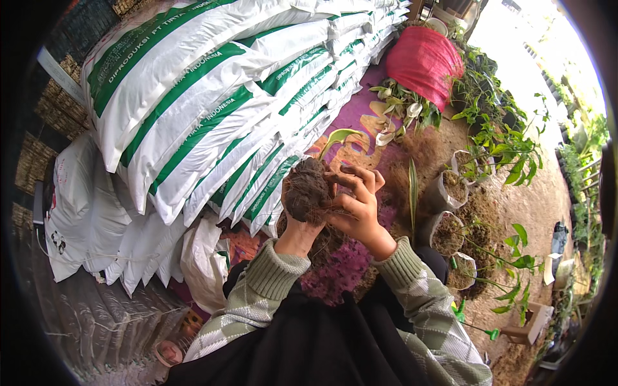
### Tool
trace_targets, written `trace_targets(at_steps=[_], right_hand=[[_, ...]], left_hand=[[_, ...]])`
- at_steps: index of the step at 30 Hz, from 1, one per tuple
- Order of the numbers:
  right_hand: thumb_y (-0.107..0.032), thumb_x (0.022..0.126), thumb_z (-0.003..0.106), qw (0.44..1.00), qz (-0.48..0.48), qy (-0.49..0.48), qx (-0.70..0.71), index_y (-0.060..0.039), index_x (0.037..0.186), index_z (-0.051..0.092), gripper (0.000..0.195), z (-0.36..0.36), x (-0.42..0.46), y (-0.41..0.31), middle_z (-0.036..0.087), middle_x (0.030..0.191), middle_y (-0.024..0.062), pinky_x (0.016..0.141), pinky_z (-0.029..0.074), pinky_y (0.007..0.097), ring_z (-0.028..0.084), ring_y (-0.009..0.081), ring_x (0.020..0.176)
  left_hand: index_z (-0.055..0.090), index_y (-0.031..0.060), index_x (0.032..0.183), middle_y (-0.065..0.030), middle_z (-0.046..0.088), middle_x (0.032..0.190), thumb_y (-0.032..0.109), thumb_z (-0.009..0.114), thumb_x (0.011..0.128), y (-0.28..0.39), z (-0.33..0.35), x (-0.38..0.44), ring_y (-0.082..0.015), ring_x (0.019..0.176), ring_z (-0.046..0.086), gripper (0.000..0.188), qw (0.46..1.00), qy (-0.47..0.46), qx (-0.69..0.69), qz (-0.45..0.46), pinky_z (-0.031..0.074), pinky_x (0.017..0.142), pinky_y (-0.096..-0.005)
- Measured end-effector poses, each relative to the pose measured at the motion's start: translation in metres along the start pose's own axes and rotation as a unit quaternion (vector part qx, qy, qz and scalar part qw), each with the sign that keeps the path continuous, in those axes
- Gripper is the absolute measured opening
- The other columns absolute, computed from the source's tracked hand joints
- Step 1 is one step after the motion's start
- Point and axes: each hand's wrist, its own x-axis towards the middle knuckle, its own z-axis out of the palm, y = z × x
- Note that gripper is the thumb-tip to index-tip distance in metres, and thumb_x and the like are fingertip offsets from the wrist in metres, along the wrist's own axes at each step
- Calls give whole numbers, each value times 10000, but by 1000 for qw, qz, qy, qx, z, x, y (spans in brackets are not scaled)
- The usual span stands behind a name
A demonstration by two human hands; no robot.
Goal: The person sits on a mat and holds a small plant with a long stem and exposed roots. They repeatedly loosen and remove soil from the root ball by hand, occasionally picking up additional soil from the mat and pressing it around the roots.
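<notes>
A dark root ball with soil and fine roots [307, 192] rests in my left hand [295, 235], which is wrapped around it from below and mostly hidden by it. A green and yellowish leaf [339, 138] rises just beyond the root ball and seems to belong to it. My right hand [358, 201] is at the root ball's right side, fingers bent and soiled, the fingertips touching its loose roots. Beneath both hands lie scattered soil and root fibres on a purple patterned mat [333, 275]. To the right, a long striped leaf [412, 198] stands upright.
Stacked white and green sacks [217, 96] fill the left. Soil-filled grow bags [446, 233] with leafy plants stand on the right, near a green-handled tool [475, 328]. Farther off, a red mesh sack [425, 62] lies beside loose plants. A crumpled white sack [205, 263] is at left.
</notes>
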Motion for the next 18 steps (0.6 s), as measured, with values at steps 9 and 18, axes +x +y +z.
trace_targets(at_steps=[9,18], right_hand=[[-213,723,623,991,-101,-59,-59,-133,1041,658,329,0,2,-21,602,1159,52,934,373,372,570,206,1093],[-166,729,569,988,-134,-58,-58,-128,987,681,283,-3,3,-18,644,1081,39,907,378,358,597,196,1054]], left_hand=[[553,86,1162,-131,618,1040,508,336,898,2,-1,-6,-296,878,623,543,923,-38,354,143,528,796,-424],[549,71,1166,-140,601,1085,495,374,887,-15,8,-11,-296,917,613,537,918,-41,374,129,523,810,-414]])
